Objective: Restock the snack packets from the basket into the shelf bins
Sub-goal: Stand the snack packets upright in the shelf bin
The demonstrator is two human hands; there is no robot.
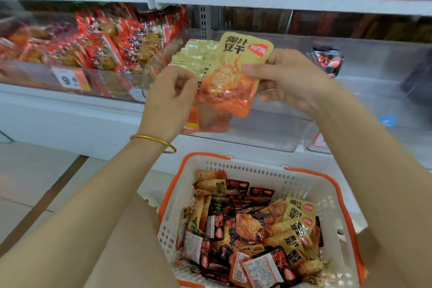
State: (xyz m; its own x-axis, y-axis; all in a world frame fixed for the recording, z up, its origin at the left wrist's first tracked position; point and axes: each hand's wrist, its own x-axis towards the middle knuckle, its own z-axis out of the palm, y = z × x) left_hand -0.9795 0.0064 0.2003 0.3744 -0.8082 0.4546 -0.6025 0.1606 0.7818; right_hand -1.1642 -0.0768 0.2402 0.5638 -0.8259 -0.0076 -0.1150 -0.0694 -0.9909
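Observation:
Between both hands I hold a stack of yellow and orange snack packets (236, 70), raised in front of a clear shelf bin (264, 124). My left hand (171, 98) grips the stack's lower left edge, a gold bangle on that wrist. My right hand (287, 77) pinches the right edge of the front packet, thumb on its face. More yellow packets (196, 56) stand in a row just behind the stack, in the bin. Below, a white basket with an orange rim (304, 184) holds several yellow and black packets (252, 224).
A bin of red packets (112, 40) with a price tag (70, 79) fills the shelf's left side. A black packet (328, 61) lies in a clear bin at the right. Boxed goods sit on the shelf above. Tiled floor lies at the lower left.

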